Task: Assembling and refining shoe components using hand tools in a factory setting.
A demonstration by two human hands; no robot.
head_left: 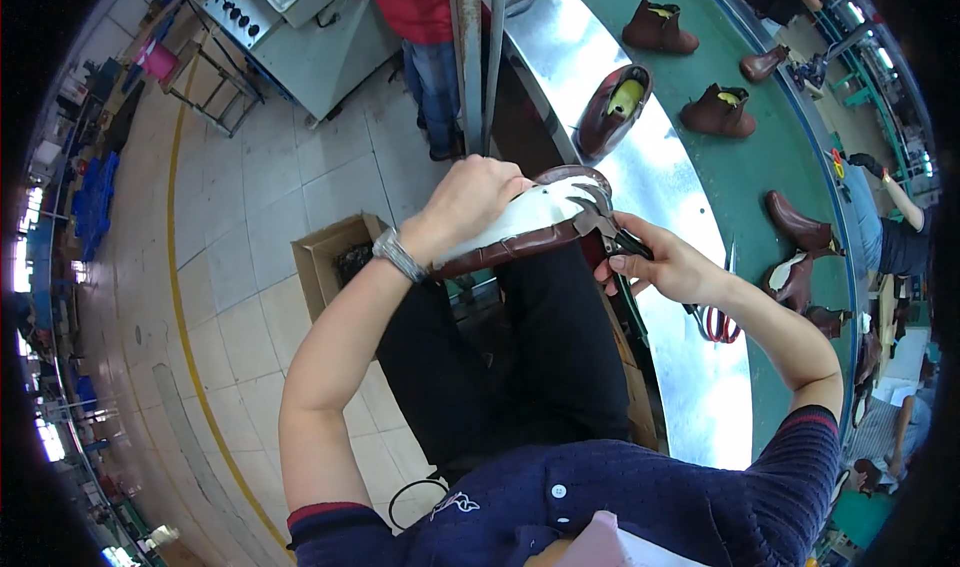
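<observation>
A dark brown leather shoe (500,253) lies sole side up above my lap, its leather edge turned in around a white underside (535,212). My left hand (470,199) is closed on the shoe along its far left side. In my right hand (662,259) I grip pincers (597,223) with dark handles. The jaws of the pincers meet the toe end of the shoe; whether they pinch the leather I cannot tell. The fingertips of my left hand are partly hidden.
Right of my lap runs a shiny metal bench (690,367), with a dark brown boot (600,127) and red-handled scissors (718,324). Beyond it, a green belt (715,182) carries several brown boots. A cardboard box (312,267) stands at left. A metal post (470,77) and a person (425,57) are ahead.
</observation>
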